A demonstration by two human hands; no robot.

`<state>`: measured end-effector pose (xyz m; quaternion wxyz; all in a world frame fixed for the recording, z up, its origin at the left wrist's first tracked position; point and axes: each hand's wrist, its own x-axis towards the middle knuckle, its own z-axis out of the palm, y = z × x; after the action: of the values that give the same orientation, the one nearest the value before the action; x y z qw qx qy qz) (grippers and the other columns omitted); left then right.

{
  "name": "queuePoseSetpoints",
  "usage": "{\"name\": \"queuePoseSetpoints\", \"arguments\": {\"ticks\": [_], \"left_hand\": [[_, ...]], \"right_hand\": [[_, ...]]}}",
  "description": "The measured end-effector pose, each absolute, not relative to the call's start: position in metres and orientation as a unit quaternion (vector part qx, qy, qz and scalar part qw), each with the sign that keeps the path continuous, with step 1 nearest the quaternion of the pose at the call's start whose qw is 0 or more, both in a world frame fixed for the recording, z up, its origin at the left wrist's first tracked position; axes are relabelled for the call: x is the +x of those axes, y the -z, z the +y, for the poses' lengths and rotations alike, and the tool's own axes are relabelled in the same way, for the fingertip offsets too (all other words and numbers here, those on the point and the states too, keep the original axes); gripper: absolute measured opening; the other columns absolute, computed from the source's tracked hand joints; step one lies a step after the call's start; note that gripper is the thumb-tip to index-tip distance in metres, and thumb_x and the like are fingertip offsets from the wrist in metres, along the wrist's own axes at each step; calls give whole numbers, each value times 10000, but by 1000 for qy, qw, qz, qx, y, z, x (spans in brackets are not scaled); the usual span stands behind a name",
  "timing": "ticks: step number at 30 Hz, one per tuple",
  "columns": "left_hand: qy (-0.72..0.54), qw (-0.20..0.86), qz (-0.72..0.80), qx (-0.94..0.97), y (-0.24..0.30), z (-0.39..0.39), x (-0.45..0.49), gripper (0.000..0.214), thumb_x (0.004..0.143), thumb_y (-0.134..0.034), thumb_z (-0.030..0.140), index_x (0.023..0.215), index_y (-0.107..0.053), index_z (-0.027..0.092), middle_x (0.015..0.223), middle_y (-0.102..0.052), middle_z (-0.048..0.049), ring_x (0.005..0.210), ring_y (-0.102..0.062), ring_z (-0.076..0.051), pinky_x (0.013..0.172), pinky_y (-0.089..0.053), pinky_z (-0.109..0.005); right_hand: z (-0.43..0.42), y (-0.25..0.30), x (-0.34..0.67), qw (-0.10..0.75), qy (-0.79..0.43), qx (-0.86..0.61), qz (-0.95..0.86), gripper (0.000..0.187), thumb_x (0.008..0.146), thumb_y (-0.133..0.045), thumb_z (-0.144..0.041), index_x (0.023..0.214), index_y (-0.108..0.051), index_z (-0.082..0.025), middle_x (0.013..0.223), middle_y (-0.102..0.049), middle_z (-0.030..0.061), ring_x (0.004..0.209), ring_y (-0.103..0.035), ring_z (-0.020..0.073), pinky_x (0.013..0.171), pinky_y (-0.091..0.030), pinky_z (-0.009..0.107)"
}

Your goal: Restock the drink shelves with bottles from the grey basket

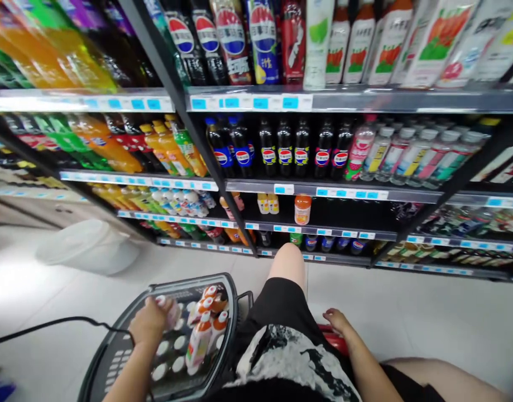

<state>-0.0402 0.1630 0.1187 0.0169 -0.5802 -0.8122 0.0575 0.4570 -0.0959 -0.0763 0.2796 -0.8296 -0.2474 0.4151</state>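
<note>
Shelving [323, 100]: dark metal racks with blue price tags fill the upper half. A row of cola bottles [281, 148] stands on the middle shelf, with clear water bottles [407, 151] to their right and orange and green soda bottles [114, 145] to the left.
Floor [427, 318]: pale glossy tiles run from the lowest shelf back to the person.
White tub [86, 245]: stands on the tiles at the left, near the foot of the racks, and is blurred.
Shopping basket [109, 346]: dark grey plastic, at lower left just beside the person's leg. A black cable [51, 324] runs in from the left edge to its rim.
Knee [287, 262]: bare, pointing at the lowest shelf, with black shorts below it.
Basket load: orange-capped bottles [201, 335] lie along the right side, and white-capped bottles [172, 363] stand in rows beside them.
Left hand [149, 324]: down inside the basket, fingers clenched around a small bottle [172, 311] — it sits just above the white caps, partly blurred.
Right hand [337, 322]: released, fingers loose and slightly spread, resting on a red object [334, 339] beside the thigh — what it is cannot be told.
Orange-lidded jar [302, 209]: alone on the shelf straight ahead, above the knee.
</note>
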Motion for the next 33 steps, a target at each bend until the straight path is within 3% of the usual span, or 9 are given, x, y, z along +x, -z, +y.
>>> {"name": "queuePoseSetpoints", "arguments": {"ticks": [3,6,10,12,15,18,21,27,33], "left_hand": [[78,120,-779,-610,-157,174,-4,442,872,-498,647,975,-562,222,646,-531,-3,618,-550,-197,535,-221,-247],[254,147,-730,-617,-199,176,53,435,804,-569,645,892,-572,220,586,-443,15,587,-494,-186,552,-240,-258],[426,6,-628,-651,-252,157,144,391,752,-612,577,822,-587,193,668,-574,-8,658,-567,-184,613,-376,-266],[462,-112,-562,-677,-271,137,188,378,746,-633,557,787,-578,186,682,-604,-5,635,-567,-157,607,-407,-247],[448,-299,-481,-692,-287,103,247,346,741,-652,512,719,-548,182,595,-552,23,509,-469,-106,512,-372,-221],[403,-453,-406,-684,-292,77,295,317,748,-651,468,691,-534,180,510,-460,51,442,-369,-79,440,-306,-205],[349,-537,-368,-674,-293,60,332,326,758,-661,462,683,-527,176,477,-416,61,422,-338,-67,416,-268,-193],[242,-576,-339,-704,-284,38,386,441,743,-680,566,671,-506,167,550,-464,37,489,-396,-77,458,-276,-196],[211,-525,-333,-754,-281,18,411,451,782,-647,594,731,-552,157,605,-473,27,554,-411,-96,527,-300,-218]], "right_hand": [[-75,60,460,350,-416,-801,-249,254,662,-654,-313,827,-732,-138,896,-746,138,946,-699,302,907,-492,368],[-53,31,461,434,-406,-761,-260,411,696,-676,-431,983,-731,-142,1031,-736,151,1057,-669,300,984,-468,384],[-41,-37,461,525,-429,-687,-263,645,746,-636,-653,1152,-683,-152,1156,-705,152,1061,-679,293,933,-506,401],[-45,-82,461,579,-492,-604,-241,664,794,-613,-696,1207,-654,-177,1198,-693,139,1044,-693,267,896,-514,375],[-58,-141,463,648,-594,-426,-215,702,860,-508,-757,1237,-624,-177,1180,-694,147,982,-715,243,813,-531,324],[-78,-165,467,637,-649,-361,-206,824,868,-369,-828,1218,-618,-125,937,-735,147,677,-718,219,595,-532,290],[-102,-154,468,616,-675,-351,-204,819,807,-489,-834,1087,-671,-86,723,-710,98,436,-583,142,418,-425,220],[-141,-133,469,613,-702,-237,-275,804,654,-700,-798,1060,-617,-108,738,-721,123,560,-666,197,506,-489,252],[-145,-118,470,633,-697,-201,-271,727,637,-838,-548,1160,-529,-150,843,-734,143,733,-726,273,580,-520,291]]}}
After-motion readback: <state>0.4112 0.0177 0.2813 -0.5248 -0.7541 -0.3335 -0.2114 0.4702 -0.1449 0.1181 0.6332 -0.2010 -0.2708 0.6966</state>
